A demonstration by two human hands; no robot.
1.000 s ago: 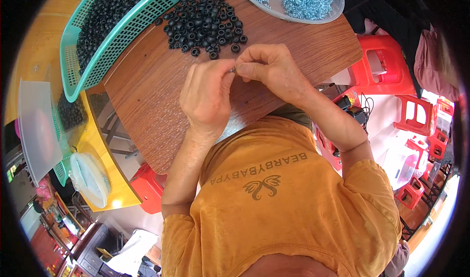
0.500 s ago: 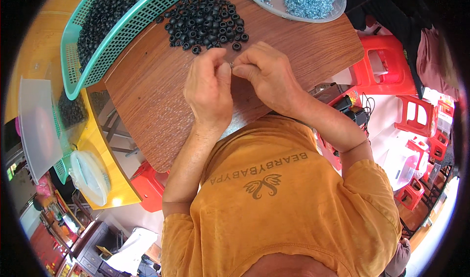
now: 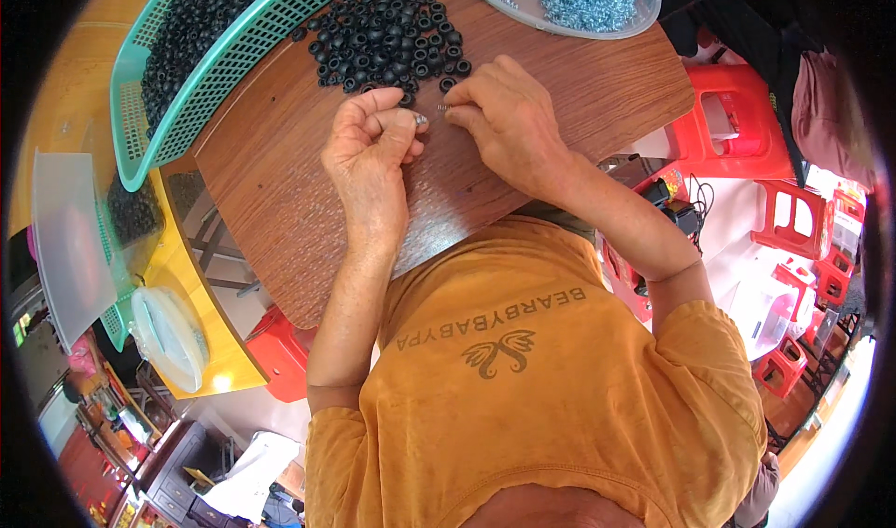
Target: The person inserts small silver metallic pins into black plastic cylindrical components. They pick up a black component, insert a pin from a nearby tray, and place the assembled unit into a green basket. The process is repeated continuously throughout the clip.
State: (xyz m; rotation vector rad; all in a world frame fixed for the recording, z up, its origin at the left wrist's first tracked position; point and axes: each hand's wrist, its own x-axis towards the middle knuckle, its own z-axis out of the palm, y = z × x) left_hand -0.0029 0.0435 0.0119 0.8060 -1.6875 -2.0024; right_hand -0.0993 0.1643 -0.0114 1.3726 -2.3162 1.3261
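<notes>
Landmark: black bead pile point(image 3: 387, 38), loose on brown counter point(image 3: 271, 183).

Far left of the pile, toward the person: whitish see-through plastic tray point(image 3: 70, 248), standing tilted. Next, still left and nearer the person than the pile: round clear tub point(image 3: 168, 337) on yellow counter point(image 3: 231, 365). Just left of the pile: teal basket point(image 3: 210, 89), slatted wall, lots more black beads point(image 3: 201, 38) inside. Left and nearer the person than the pile: red stool point(image 3: 280, 355), partly under brown counter.

Left hand point(image 3: 367, 164): near side of the pile, thumb and fingertips pinched on a small silvery piece point(image 3: 422, 120); too small to tell the exact kind. Orange shirt point(image 3: 541, 369): below the pile, past the counter edge.

Right hand point(image 3: 511, 122): near side of the pile, a bit to its right, thumb and forefinger pinched narrow on a thin shiny bit point(image 3: 442, 108); again tiny, detail unclear. Hands apart, small gap between the two held pieces.

Right of the pile: clear bowl point(image 3: 525, 10) on brown counter, pale blue shiny bits point(image 3: 588, 0) in it. Farther right of the pile, off the counter: bigger red stool point(image 3: 733, 122).
</notes>
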